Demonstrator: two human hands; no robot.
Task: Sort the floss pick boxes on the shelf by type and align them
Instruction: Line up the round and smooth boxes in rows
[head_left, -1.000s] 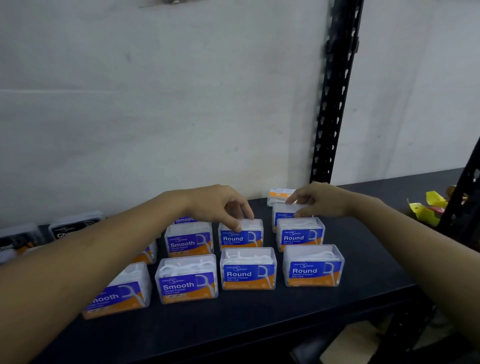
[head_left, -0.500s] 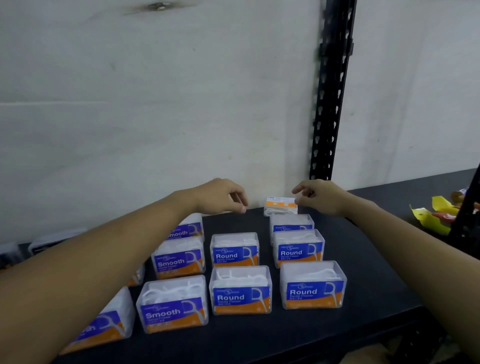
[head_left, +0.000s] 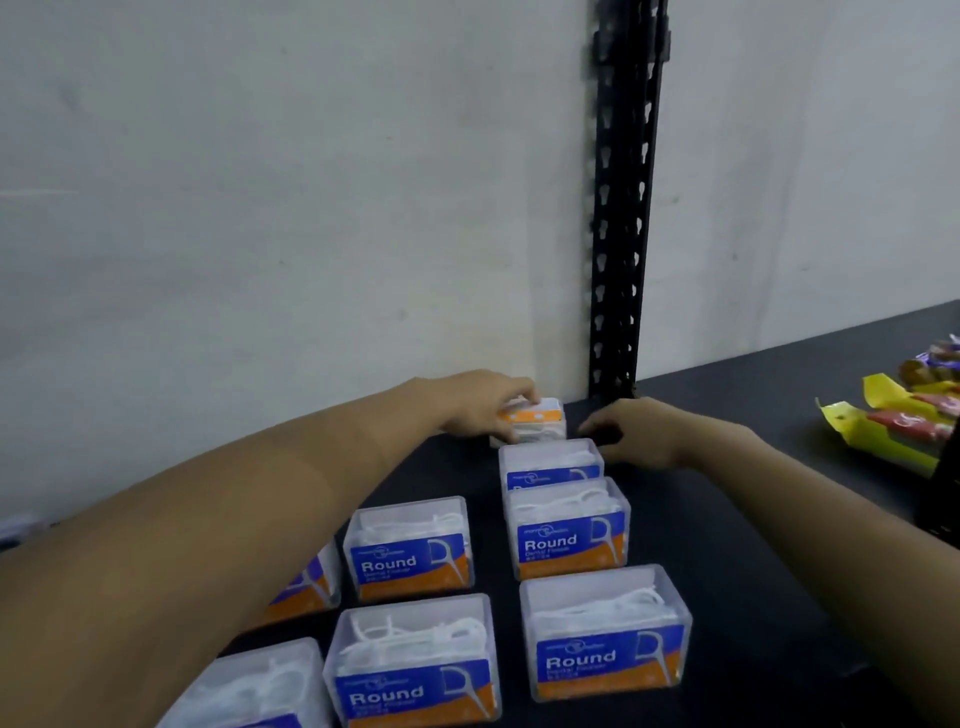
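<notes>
Orange-topped box (head_left: 537, 422) — left hand (head_left: 480, 405) around it

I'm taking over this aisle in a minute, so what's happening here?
A person is arranging floss pick boxes on a dark shelf. The left hand grips the rearmost box, which has an orange top, near the wall. The right hand hovers just right of it with curled fingers; whether it touches a box is unclear. In front, Round boxes stand in two columns facing the person.
</notes>
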